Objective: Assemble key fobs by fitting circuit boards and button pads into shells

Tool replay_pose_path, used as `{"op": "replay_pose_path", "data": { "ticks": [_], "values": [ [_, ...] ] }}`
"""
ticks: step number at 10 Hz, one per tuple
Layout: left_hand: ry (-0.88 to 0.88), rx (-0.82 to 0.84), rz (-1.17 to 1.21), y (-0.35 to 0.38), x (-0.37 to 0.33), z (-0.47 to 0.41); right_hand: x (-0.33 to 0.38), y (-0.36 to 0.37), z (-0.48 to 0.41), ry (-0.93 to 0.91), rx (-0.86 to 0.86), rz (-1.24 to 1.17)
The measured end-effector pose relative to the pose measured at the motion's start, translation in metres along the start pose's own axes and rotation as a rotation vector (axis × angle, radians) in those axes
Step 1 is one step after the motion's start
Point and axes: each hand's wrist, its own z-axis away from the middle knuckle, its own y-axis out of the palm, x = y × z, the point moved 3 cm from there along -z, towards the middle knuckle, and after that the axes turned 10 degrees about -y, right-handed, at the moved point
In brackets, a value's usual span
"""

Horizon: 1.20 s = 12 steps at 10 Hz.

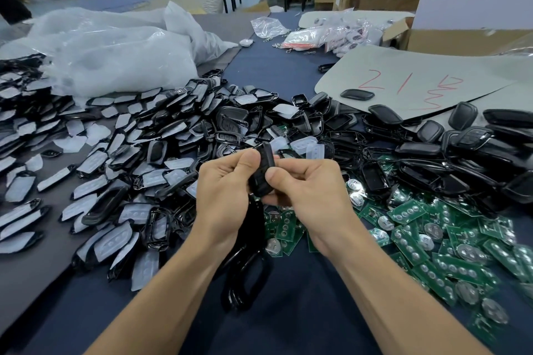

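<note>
A black key fob shell (264,173) stands on edge between both hands, above the table's middle. My left hand (227,193) grips its left side, thumb on the upper edge. My right hand (305,184) pinches its right side with the thumb pressed on the face. Whatever is inside the shell is hidden. Green circuit boards (418,239) with coin cells lie heaped at the right. Translucent button pads (307,147) sit just beyond my hands. Black shell halves, many with white pads in them, (138,158) spread over the left.
Several black frame rings (245,277) lie stacked under my wrists. Closed black fobs (461,141) pile at the right, beside a grey sheet (403,78) with red writing. White plastic bags (115,49) sit far left; cardboard boxes (461,34) far right.
</note>
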Motion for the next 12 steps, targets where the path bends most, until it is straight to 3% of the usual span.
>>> {"op": "replay_pose_path", "data": {
  "ticks": [2,4,6,9,11,12],
  "values": [
    [0.012,0.142,-0.034,0.005,-0.001,-0.002,-0.001,0.002,0.003,0.035,-0.093,-0.162],
    [0.045,0.122,-0.029,-0.001,0.001,-0.004,-0.005,0.003,0.004,0.04,-0.071,-0.154],
    [0.046,0.233,-0.023,0.0,-0.002,-0.003,-0.004,-0.001,0.002,0.068,-0.032,-0.271],
    [0.05,0.033,-0.19,-0.002,-0.003,0.001,0.018,-0.029,-0.012,0.265,0.037,-0.127],
    [0.071,-0.03,-0.09,-0.004,-0.035,0.062,0.078,-0.134,-0.006,0.185,-0.465,-0.531],
    [0.154,0.153,-0.191,0.003,-0.05,0.113,0.078,-0.139,0.027,0.303,-0.423,-0.186]
  ]
}}
